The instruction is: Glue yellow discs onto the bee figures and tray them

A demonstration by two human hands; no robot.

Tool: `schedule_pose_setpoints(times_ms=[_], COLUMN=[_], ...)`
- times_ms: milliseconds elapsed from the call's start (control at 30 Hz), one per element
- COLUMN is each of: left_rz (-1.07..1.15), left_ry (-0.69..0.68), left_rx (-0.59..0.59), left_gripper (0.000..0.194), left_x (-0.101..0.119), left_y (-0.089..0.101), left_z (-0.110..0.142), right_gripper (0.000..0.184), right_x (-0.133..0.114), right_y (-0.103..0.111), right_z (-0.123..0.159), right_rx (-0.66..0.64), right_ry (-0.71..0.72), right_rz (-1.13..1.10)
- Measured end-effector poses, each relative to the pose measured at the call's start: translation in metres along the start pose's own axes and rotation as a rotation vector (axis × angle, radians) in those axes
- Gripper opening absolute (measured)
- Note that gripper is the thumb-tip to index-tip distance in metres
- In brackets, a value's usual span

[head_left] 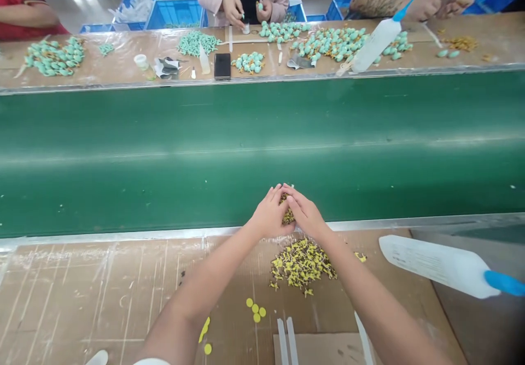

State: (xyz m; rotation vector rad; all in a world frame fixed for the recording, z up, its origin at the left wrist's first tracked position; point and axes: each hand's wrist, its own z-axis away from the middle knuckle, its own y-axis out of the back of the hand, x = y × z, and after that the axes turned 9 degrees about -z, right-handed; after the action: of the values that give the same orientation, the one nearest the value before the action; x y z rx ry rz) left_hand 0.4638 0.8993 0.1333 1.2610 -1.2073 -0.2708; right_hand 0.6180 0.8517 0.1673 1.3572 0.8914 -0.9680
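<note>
My left hand (268, 214) and my right hand (305, 213) are cupped together at the near edge of the green conveyor belt (164, 151). Between the two palms sits a clump of small yellow and brown parts (287, 212). Both hands have their fingers curled round this clump. Just below my wrists, on the cardboard-covered table (82, 294), lies a loose pile of the same yellow and brown parts (301, 264). A few yellow discs (255, 310) lie nearer to me.
A white bottle with a blue cap (443, 266) lies on its side at the right. Across the belt, other people handle mint-green parts (328, 42); a black phone (222, 65), another white bottle (375, 41) and blue crates (176, 13) are there. White strips (287, 340) lie near me.
</note>
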Motion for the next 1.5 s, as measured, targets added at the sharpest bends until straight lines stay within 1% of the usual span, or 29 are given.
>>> schedule_pose_setpoints(times_ms=[100, 167, 200, 267, 333, 400, 500, 567, 633, 700, 833, 900, 967, 1033, 1100, 1167, 1233, 1267, 1333, 1400, 1433, 1500], left_rz=[0.112, 0.225, 0.286, 0.383, 0.406, 0.347, 0.224, 0.21, 0.25, 0.305, 0.356, 0.358, 0.361, 0.363, 0.357, 0.338, 0.298, 0.261, 0.158, 0.06, 0.037, 0.055], left_ry=[-0.05, -0.07, -0.059, 0.004, 0.086, 0.12, 0.103, 0.087, 0.083, 0.086, 0.106, 0.082, 0.026, -0.037, -0.098, -0.144, -0.147, -0.107, 0.044, 0.18, 0.193, 0.117], left_rx=[-0.022, -0.028, -0.019, 0.029, 0.092, 0.124, 0.102, 0.087, 0.091, 0.116, 0.16, 0.148, 0.117, 0.066, 0.02, 0.007, 0.036, 0.054, 0.069, 0.031, -0.007, -0.094], left_gripper=[0.067, 0.058, 0.055, 0.051, 0.048, 0.048, 0.057, 0.063, 0.063, 0.061, 0.055, 0.054, 0.054, 0.054, 0.055, 0.054, 0.052, 0.051, 0.053, 0.058, 0.062, 0.069], left_x=[0.013, 0.016, 0.016, 0.014, 0.013, 0.015, 0.022, 0.028, 0.035, 0.044, 0.064, 0.075, 0.084, 0.092, 0.098, 0.1, 0.099, 0.097, 0.092, 0.089, 0.088, 0.089], left_y=[-0.004, -0.003, -0.001, 0.001, 0.002, 0.002, -0.003, -0.008, -0.014, -0.02, -0.03, -0.032, -0.033, -0.031, -0.028, -0.024, -0.02, -0.018, -0.017, -0.018, -0.02, -0.023], left_z=[-0.004, -0.005, -0.005, -0.002, 0.003, 0.007, 0.01, 0.009, 0.008, 0.007, 0.004, 0.005, 0.01, 0.018, 0.028, 0.037, 0.041, 0.041, 0.038, 0.032, 0.03, 0.025], right_gripper=[0.048, 0.046, 0.045, 0.045, 0.046, 0.047, 0.051, 0.054, 0.055, 0.052, 0.042, 0.038, 0.035, 0.032, 0.028, 0.027, 0.03, 0.033, 0.039, 0.047, 0.051, 0.056], right_x=[0.005, 0.009, 0.01, 0.014, 0.018, 0.023, 0.031, 0.035, 0.037, 0.037, 0.034, 0.032, 0.03, 0.028, 0.026, 0.025, 0.023, 0.022, 0.022, 0.022, 0.023, 0.024], right_y=[0.011, 0.018, 0.022, 0.028, 0.031, 0.032, 0.03, 0.029, 0.029, 0.033, 0.044, 0.049, 0.054, 0.058, 0.061, 0.064, 0.065, 0.066, 0.065, 0.062, 0.06, 0.056], right_z=[0.026, 0.041, 0.047, 0.055, 0.057, 0.054, 0.045, 0.042, 0.044, 0.051, 0.076, 0.093, 0.113, 0.133, 0.15, 0.159, 0.158, 0.154, 0.139, 0.121, 0.113, 0.1], right_rx=[0.084, 0.121, 0.132, 0.138, 0.117, 0.068, -0.031, -0.074, -0.074, -0.037, 0.062, 0.104, 0.13, 0.129, 0.112, 0.107, 0.108, 0.1, 0.064, 0.009, -0.022, -0.085], right_ry=[-0.031, -0.039, -0.038, -0.022, 0.011, 0.052, 0.105, 0.13, 0.139, 0.129, 0.074, 0.046, 0.03, 0.026, 0.058, 0.106, 0.122, 0.114, 0.092, 0.086, 0.087, 0.101], right_rz=[-0.01, -0.006, 0.0, 0.016, 0.033, 0.049, 0.061, 0.061, 0.059, 0.056, 0.054, 0.056, 0.057, 0.064, 0.078, 0.08, 0.075, 0.081, 0.127, 0.187, 0.209, 0.223])
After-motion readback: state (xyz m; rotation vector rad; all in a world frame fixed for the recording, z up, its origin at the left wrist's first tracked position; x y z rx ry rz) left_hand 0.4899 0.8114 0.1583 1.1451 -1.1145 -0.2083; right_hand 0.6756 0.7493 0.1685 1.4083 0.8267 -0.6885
